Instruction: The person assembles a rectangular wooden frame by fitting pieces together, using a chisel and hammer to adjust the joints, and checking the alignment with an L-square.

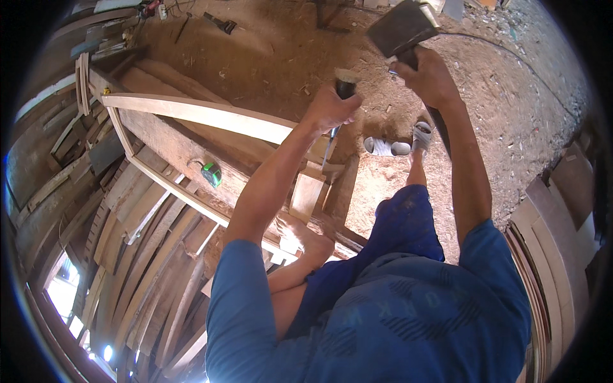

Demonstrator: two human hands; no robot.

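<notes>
My left hand (331, 108) is wrapped round the dark handle of a chisel (346, 85), whose pale, worn butt sticks up above the fist. The thin blade points down, its tip at the end of a light wooden piece (306, 194); I cannot tell how deep it sits. My bare left foot (305, 239) is against this piece. Raised to the right of the chisel, my right hand (431, 78) grips a mallet (401, 29) with a broad, dark, blocky head. The mallet's head is apart from the chisel.
Under the work lies a thick beam (159, 137), with a long pale frame rail (198, 110) across it. A green tape measure (211, 174) rests on the beam. Stacked boards (143, 255) fill the left, more planks (549, 236) the right. Sandals (386, 147) are on the shaving-strewn ground.
</notes>
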